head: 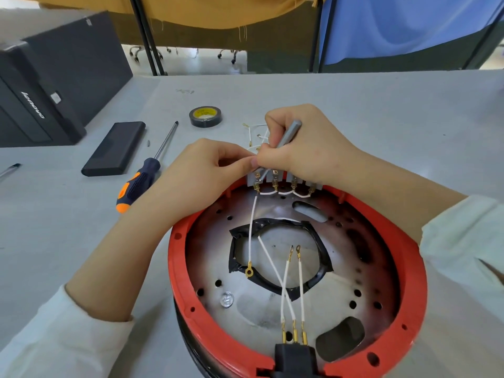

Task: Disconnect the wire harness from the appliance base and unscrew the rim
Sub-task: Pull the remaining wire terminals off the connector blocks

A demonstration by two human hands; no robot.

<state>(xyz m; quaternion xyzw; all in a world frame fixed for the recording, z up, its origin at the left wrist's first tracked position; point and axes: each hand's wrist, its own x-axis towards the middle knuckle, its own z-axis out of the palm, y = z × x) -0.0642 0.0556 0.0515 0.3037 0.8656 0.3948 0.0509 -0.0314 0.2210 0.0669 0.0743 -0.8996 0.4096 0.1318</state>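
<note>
Appliance base [272, 304] sits near centre on the grey table [354, 105], open side up, red rim [174, 268] running round a metal plate with punched holes and a central opening edged in black tape. White terminal block [283, 181] stands at the far edge of the rim, four brass terminals in a row linked by short white jumper loops. Right hand [302, 145] has its fingers curled round a slim grey metal tool [286, 137], held like a pen, tip down on the leftmost terminal. Left hand [207, 170] comes in from the left, thumb and forefinger pressed together in a pinch just above that same terminal, touching the right hand's fingers; cannot tell exactly what it pinches, white wire ends show just beyond. Wire harness [289, 282]: three white leads run from brass pins on the black plug [294, 356] at the near edge of the rim; two end in free ring lugs over the central opening, the third crosses it to the far left. A separate white lead drops from the leftmost terminal to a loose gold ring lug [248, 272]. Left of the base: orange-and-navy screwdriver [147, 170], flat black case [114, 148], roll of black tape [205, 116] further off. Black Lenovo PC tower [54, 77] at far left.
</note>
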